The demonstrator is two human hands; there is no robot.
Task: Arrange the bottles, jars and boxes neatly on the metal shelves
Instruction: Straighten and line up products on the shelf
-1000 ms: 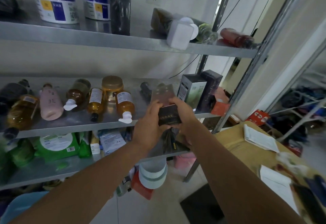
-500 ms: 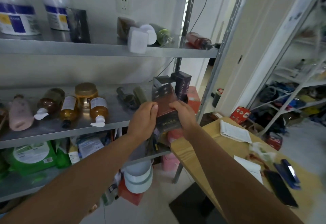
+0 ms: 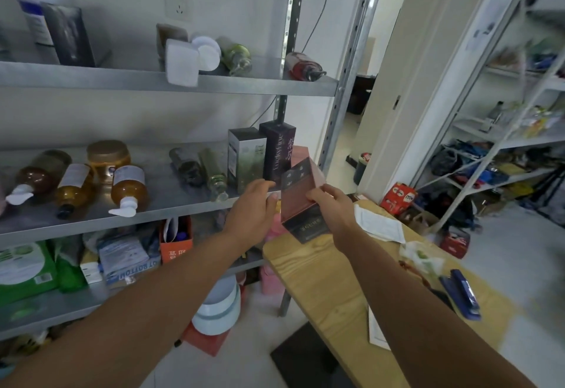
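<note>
A brown-and-black box (image 3: 301,198) is held tilted in front of the right end of the middle metal shelf (image 3: 171,213). My left hand (image 3: 252,212) grips its left side and my right hand (image 3: 331,207) grips its right side. Just behind it two tall boxes stand upright, a grey-green box (image 3: 247,158) and a dark purple box (image 3: 277,149), with a pink box (image 3: 301,155) partly hidden to their right. Amber bottles (image 3: 125,189) and a round jar (image 3: 107,155) lie further left on the same shelf.
The top shelf (image 3: 153,77) carries toppled bottles, a white container (image 3: 182,62) and a dark box (image 3: 68,34). The lower shelf holds green packs (image 3: 27,268) and cartons. A wooden table (image 3: 330,283) with papers stands at the right, and another rack (image 3: 504,131) beyond it.
Both hands have carried the box to the right and a little up, from mid-shelf to the shelf's right end beside the upright boxes. The view has swung right too.
</note>
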